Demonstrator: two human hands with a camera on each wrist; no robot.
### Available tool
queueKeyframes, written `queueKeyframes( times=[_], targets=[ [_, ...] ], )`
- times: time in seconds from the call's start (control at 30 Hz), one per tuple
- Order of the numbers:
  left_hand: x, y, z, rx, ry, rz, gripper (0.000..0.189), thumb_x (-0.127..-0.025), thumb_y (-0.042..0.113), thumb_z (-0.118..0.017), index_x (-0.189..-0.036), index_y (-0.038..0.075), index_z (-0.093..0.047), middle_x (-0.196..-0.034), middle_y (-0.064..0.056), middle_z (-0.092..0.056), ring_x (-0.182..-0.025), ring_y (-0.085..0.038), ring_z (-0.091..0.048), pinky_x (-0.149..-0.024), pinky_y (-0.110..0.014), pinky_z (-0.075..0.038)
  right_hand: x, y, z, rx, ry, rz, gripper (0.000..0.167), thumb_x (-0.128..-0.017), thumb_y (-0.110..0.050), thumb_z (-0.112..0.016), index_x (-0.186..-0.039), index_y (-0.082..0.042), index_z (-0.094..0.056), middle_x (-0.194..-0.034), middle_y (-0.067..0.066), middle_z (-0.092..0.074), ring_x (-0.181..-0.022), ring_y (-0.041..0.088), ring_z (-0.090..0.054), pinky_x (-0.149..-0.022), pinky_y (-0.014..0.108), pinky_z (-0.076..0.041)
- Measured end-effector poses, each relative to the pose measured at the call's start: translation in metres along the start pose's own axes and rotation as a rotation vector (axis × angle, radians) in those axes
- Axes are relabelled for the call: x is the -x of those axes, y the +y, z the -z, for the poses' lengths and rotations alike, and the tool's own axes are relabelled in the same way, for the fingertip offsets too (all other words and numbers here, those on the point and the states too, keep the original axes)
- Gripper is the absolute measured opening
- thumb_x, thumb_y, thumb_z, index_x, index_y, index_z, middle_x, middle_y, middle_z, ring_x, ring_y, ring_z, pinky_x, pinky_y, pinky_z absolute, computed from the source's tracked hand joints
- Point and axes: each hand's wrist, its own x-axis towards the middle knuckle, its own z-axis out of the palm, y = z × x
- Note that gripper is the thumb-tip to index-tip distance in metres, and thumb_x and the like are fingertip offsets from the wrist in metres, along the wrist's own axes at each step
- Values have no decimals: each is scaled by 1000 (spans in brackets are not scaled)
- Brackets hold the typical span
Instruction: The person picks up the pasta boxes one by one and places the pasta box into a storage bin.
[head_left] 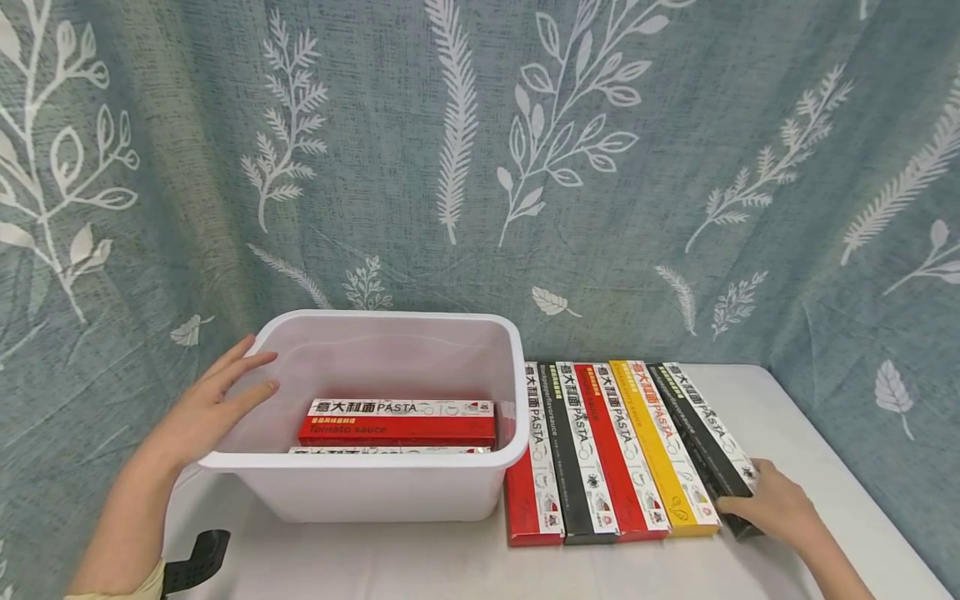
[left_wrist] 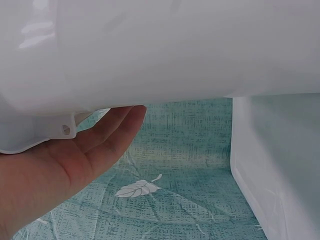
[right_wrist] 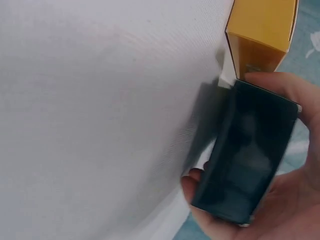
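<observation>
At the right end of a row, my right hand (head_left: 780,504) grips the near end of a black pasta box (head_left: 712,437), thumb on one side and fingers on the other. In the right wrist view the dark end face (right_wrist: 247,155) of this box tilts off the white cloth, beside a yellow pasta box (right_wrist: 262,22). My left hand (head_left: 202,408) rests at the left rim of a white plastic bin (head_left: 375,492), fingers loosely extended. The left wrist view has this hand (left_wrist: 75,165) under the rim. Inside the bin lie a red tomato-sauce pasta box (head_left: 397,429) and another, partly hidden.
Right of the bin, several pasta boxes lie side by side: a red box (head_left: 534,500), a black box (head_left: 577,467), another red box (head_left: 622,467) and a yellow box (head_left: 667,458). A blue-green leaf-patterned curtain (head_left: 405,167) hangs behind the white table (head_left: 360,567).
</observation>
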Motion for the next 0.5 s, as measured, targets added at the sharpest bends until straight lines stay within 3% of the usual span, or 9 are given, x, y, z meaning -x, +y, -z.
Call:
queueKeyframes(
  times=[0.5],
  targets=[
    [0,0,0,9,1,-9,60,-103,31,-49,-147,-6,-34,-162,-19,3,-142,-53,1,-95,-79,-14,9,-3,3,-107,135,-61,103,-76,-49,-75,-140,17,-28,-125,42,-44,-100,47,-53,-78,53,-47]
  ],
)
